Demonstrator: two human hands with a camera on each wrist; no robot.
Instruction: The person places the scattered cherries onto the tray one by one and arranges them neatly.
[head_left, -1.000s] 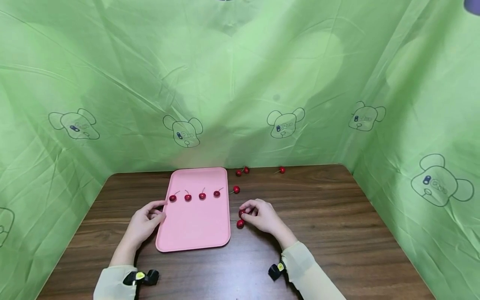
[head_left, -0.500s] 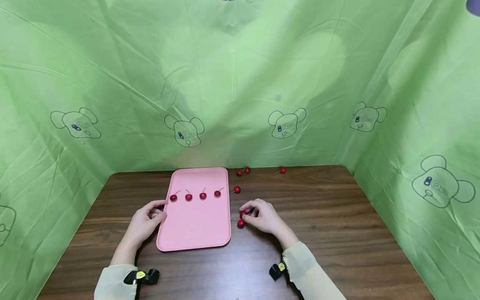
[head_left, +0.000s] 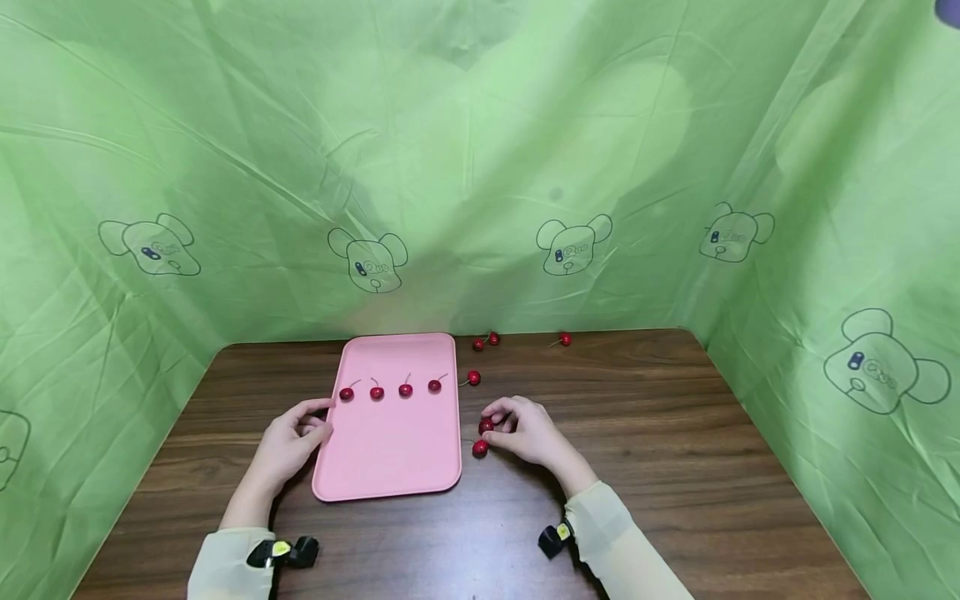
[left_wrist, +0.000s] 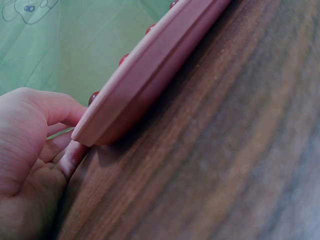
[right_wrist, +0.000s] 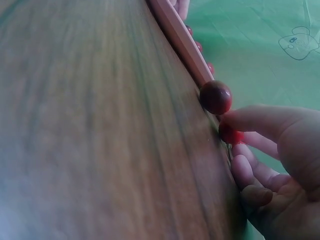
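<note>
On the left, my left hand (head_left: 288,442) holds the near-vertical left edge of a pink tray (head_left: 390,454); in the left wrist view its fingertips (left_wrist: 75,151) meet the rim. A row of several red cherries with stems lies across the tray, including a cherry (head_left: 405,390) near its middle. Right of the tray, my right hand (head_left: 531,435) pinches a cherry (head_left: 486,426) between thumb and fingers, low over the table. Beside the thumb sits another cherry (head_left: 480,449), larger and nearer in the right wrist view (right_wrist: 216,97).
One cherry (head_left: 473,378) lies just off the tray's right edge, its stem towards the tray. At the back of the wooden table (head_left: 645,417) are a pair of cherries (head_left: 478,344) and a single cherry (head_left: 566,339). Green cloth (head_left: 465,167) hangs behind and on both sides.
The cherry beside my right thumb has shifted very slightly, and the right fingers have opened up a little around the pinched cherry. My left hand and the tray stay in place.
</note>
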